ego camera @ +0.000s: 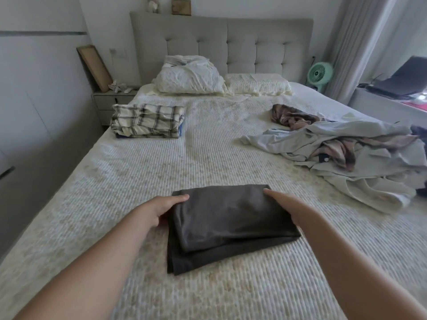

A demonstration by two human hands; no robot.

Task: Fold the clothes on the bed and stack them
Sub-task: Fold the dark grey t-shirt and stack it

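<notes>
A folded dark grey garment (228,225) lies on the bed (138,172) in front of me. My left hand (165,207) holds its left edge, thumb on top and fingers tucked under the cloth. My right hand (286,207) holds the right edge the same way, its fingers hidden beneath. A folded stack topped by a plaid cloth (146,121) sits at the far left of the bed. A loose heap of unfolded clothes (342,148), pale blue and brown striped, sprawls at the right.
Two pillows (191,76) lean at the grey headboard (231,42). A nightstand (111,98) stands left of the bed, a green fan (320,73) and a curtain at the right, a desk with a laptop (402,82) beyond.
</notes>
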